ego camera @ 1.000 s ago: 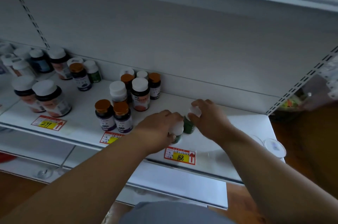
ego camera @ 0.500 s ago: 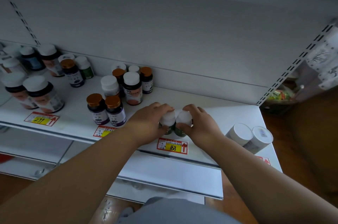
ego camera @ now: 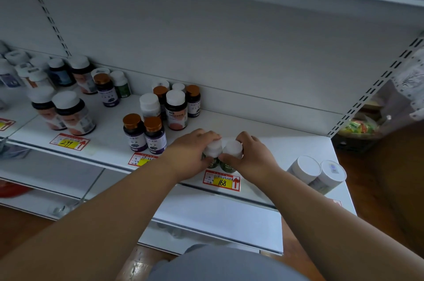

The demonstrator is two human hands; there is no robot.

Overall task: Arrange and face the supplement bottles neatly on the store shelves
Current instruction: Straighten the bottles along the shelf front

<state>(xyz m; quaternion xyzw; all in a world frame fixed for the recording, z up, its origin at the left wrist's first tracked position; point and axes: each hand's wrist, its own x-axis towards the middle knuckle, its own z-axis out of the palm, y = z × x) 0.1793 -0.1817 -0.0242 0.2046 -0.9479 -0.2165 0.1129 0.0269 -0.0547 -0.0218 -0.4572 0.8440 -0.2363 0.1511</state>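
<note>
Two small green bottles with white caps stand side by side at the front edge of the white shelf (ego camera: 286, 143), just above the 168 price tag (ego camera: 222, 181). My left hand (ego camera: 188, 154) grips the left green bottle (ego camera: 213, 151). My right hand (ego camera: 250, 157) grips the right green bottle (ego camera: 232, 151). The two bottles touch each other. My fingers hide most of their labels.
Two purple bottles with copper caps (ego camera: 144, 134) stand just left of my hands, a mixed cluster (ego camera: 175, 108) behind them. Larger white-capped bottles (ego camera: 68, 113) fill the shelf's left. Two white canisters (ego camera: 319, 174) sit at the right front corner. A lower shelf (ego camera: 218, 216) juts out below.
Both hands have pulled the two green bottles forward to the shelf's front edge and set them together, side by side. The camera has tilted, bringing the white canisters into view.
</note>
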